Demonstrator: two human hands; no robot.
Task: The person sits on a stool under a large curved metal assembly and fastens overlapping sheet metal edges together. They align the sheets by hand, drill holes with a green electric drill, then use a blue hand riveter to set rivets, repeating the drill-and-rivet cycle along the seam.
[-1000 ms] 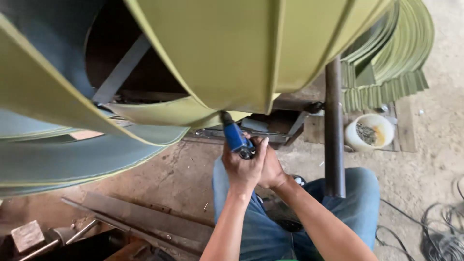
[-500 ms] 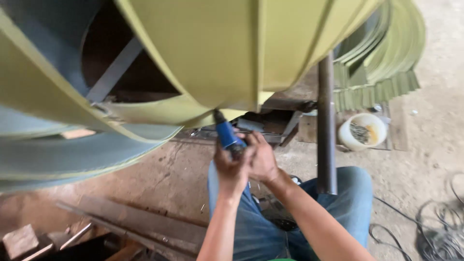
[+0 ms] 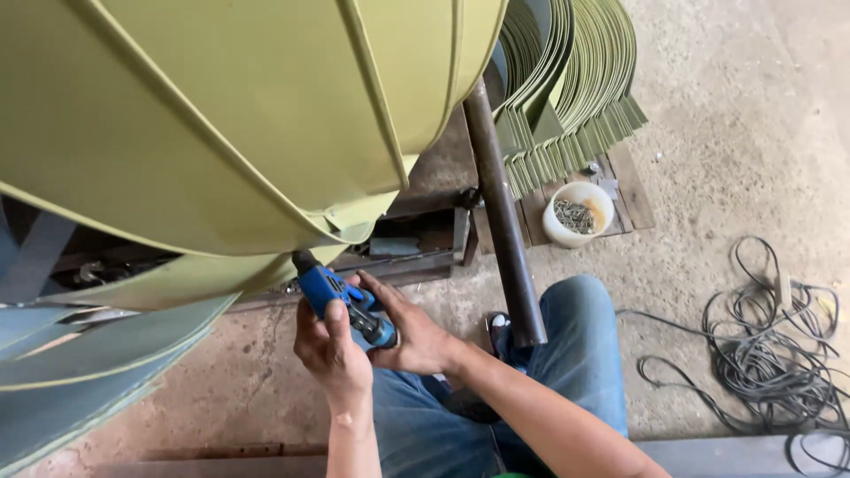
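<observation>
Blue power tool [image 3: 341,305] tip against the green curved metal panel [image 3: 221,124], left hand [image 3: 332,350] and right hand [image 3: 409,332] both gripping it, white tub of screws [image 3: 577,212] nearby.

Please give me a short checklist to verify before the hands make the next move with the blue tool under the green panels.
1. Both hands on blue power tool: left hand and right hand grip it. Ok.
2. Tool tip at the yellow-green curved panels: near the lower edge; contact cannot tell.
3. Dark steel pipe apart from the hands: ok.
4. Tangled cables away from the legs: ok.
5. White tub of fasteners: beyond the pipe; reach cannot tell.
</observation>
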